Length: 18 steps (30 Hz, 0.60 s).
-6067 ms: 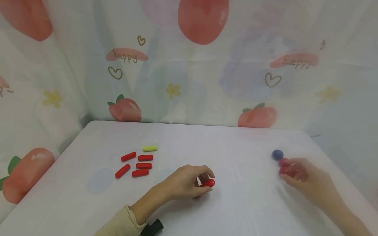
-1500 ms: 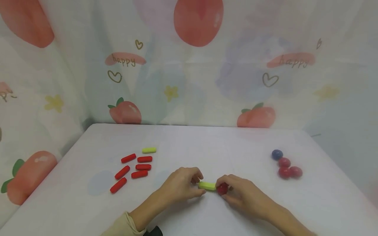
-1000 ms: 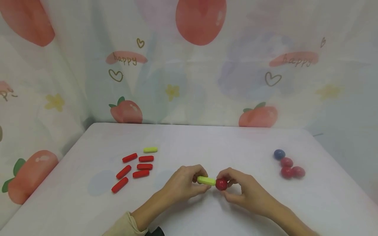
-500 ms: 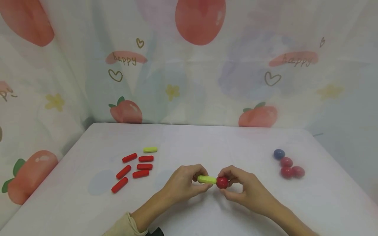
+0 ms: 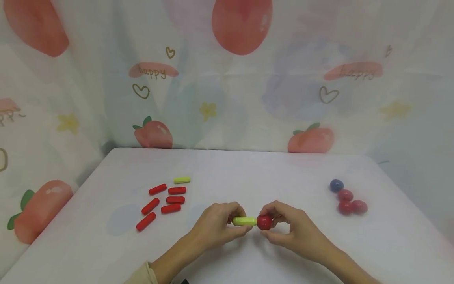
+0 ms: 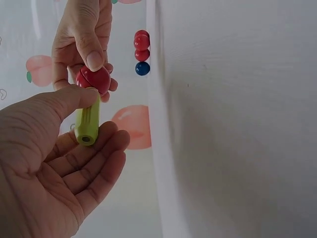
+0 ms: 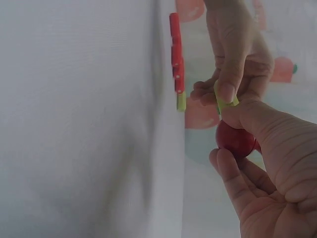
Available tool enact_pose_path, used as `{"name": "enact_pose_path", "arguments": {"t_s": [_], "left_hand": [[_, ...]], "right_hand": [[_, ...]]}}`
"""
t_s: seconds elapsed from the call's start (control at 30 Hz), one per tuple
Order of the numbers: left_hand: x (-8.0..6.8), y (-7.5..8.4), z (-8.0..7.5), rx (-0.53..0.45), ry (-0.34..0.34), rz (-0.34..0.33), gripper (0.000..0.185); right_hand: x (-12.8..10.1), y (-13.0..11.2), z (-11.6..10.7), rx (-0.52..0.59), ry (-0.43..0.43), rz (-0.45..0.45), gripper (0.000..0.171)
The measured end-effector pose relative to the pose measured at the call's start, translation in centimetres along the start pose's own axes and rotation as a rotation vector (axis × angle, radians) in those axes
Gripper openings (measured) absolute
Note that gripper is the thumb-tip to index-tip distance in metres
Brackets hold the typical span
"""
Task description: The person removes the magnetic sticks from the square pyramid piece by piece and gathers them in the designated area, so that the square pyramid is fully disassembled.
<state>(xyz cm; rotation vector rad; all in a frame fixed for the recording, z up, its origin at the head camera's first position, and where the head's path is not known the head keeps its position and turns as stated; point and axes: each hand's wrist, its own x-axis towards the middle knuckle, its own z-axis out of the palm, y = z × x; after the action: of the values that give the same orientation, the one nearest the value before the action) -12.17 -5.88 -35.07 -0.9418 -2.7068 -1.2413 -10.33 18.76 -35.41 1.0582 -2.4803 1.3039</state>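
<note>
My left hand point(image 5: 217, 225) pinches a yellow-green rod point(image 5: 244, 221) between thumb and fingers, above the middle of the table. In the left wrist view, the near end of this rod point(image 6: 88, 130) has a small dark round spot. My right hand point(image 5: 297, 230) holds a glossy red ball point(image 5: 264, 222) by thumb and fingertips. The rod's other end meets the ball, the two in line; whether they are joined I cannot tell. In the right wrist view the red ball point(image 7: 235, 140) sits below the rod point(image 7: 224, 97), which the thumbs partly cover.
On the table's left lie several red rods point(image 5: 171, 208) and one yellow-green rod point(image 5: 182, 180). At the right, a blue ball point(image 5: 336, 185) and three red balls point(image 5: 345, 207) sit close together. A printed cloth point(image 5: 227, 98) hangs behind the white table point(image 5: 255, 169).
Since the oldest frame, another red rod lies at left, the left hand holds a yellow-green rod, and the right hand has brought a red ball to the middle. Lately both hands stay nearly still.
</note>
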Motion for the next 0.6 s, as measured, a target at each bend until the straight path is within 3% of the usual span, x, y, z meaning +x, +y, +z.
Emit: {"name": "enact_pose_path", "arguments": {"t_s": [0.2, 0.43, 0.6], "left_hand": [[-0.9, 0.0, -0.6, 0.001, -0.025, -0.054, 0.015], [-2.1, 0.1, -1.2, 0.025, -0.050, -0.068, 0.015], [-2.8, 0.5, -1.8, 0.050, -0.046, -0.065, 0.016]], "right_hand": [[0.1, 0.0, 0.9, 0.046, -0.004, -0.051, 0.038], [0.0, -0.7, 1.5, 0.099, -0.028, -0.028, 0.038], [0.2, -1.0, 1.9, 0.110, -0.023, -0.075, 0.041]]}}
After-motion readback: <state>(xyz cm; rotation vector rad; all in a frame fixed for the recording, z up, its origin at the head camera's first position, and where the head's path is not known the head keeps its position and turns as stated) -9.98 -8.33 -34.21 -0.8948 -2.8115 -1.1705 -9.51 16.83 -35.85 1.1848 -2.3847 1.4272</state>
